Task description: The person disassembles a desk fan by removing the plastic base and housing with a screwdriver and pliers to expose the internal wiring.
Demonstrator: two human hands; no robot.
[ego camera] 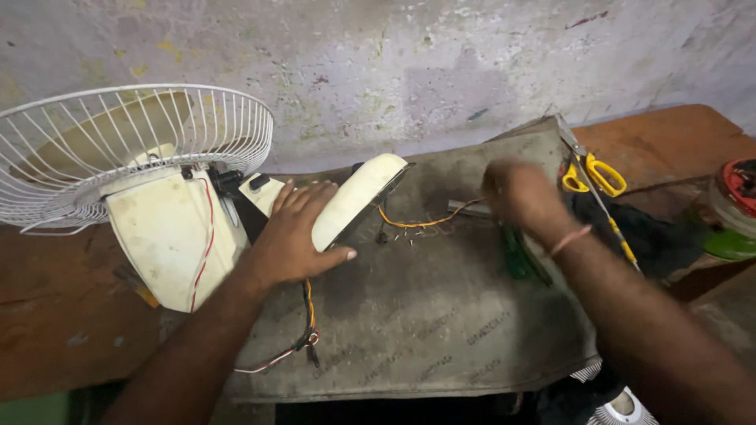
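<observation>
Repair under way, by the look — left hand (295, 236) spread flat, steadying the cream plastic fan housing (358, 197) on the grey mat (441, 315). Right hand (524, 197) blurred over the orange wire (417, 223); grip cannot be told. Next move likely needs a tool: green-handled screwdriver (516, 256) is beside it, yellow-handled scissors (594, 175) beyond. White wire fan guard (118, 142) crowds the left.

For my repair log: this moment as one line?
left hand on fan base | right hand reaching, blurred | scissors nearby

Fan (157, 181) left on mat (441, 315), scissors (594, 175) right (near wall (394, 71)).
</observation>
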